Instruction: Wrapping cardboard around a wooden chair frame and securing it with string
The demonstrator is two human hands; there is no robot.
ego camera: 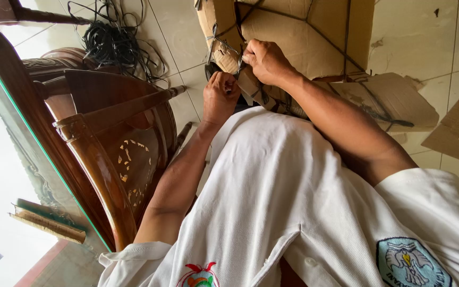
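A large brown cardboard box (314,32), bound with thin dark cord, stands on the tiled floor at the top of the head view. My right hand (264,59) pinches the cord and a torn flap at the box's near left corner. My left hand (220,96) is closed just below it, gripping cord or a small dark thing at the same corner; what it holds is hidden by the fingers. Both forearms reach out over my white shirt (293,212).
A carved wooden chair (112,133) stands close on the left, beside a glass-topped table edge (38,154). A tangle of black cable (110,42) lies on the floor behind the chair. Flat cardboard pieces (405,101) lie at the right.
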